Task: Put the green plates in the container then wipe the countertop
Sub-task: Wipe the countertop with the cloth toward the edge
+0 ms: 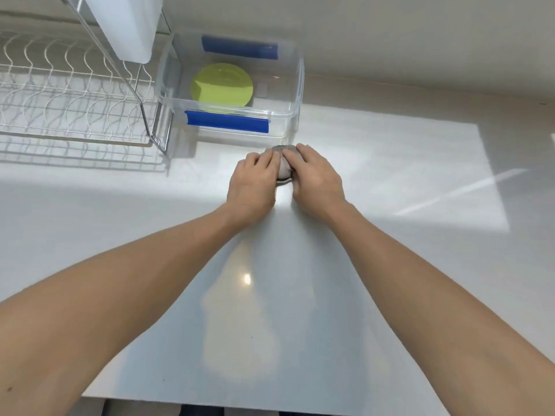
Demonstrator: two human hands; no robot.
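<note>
Both of my arms reached forward over the pale countertop (390,163), and my hands met side by side on a small grey cloth (284,163) bunched between them. My left hand (253,181) lay palm down, its fingers curled over the cloth's left side; my right hand (316,178) did the same from the right, so the two together pressed the cloth to the surface, with only a narrow strip of it showing between my fingers. Just beyond my fingertips stood the clear plastic container (295,85), open, with blue clips on its near and far walls. Inside it, beyond my left hand, lay the green plates (222,85); I saw lime-green discs stacked flat on the bottom, though I could not tell how many. Further off to the left of my left hand stood a white wire dish rack (75,94), and I saw no plates in the part of it that was in view. From this I judged the first half of the job done, with the plates stowed, and the wiping under way or only beginning. The broad counter nearer to me than my hands and out to my right was, I judged, left to cover.
</note>
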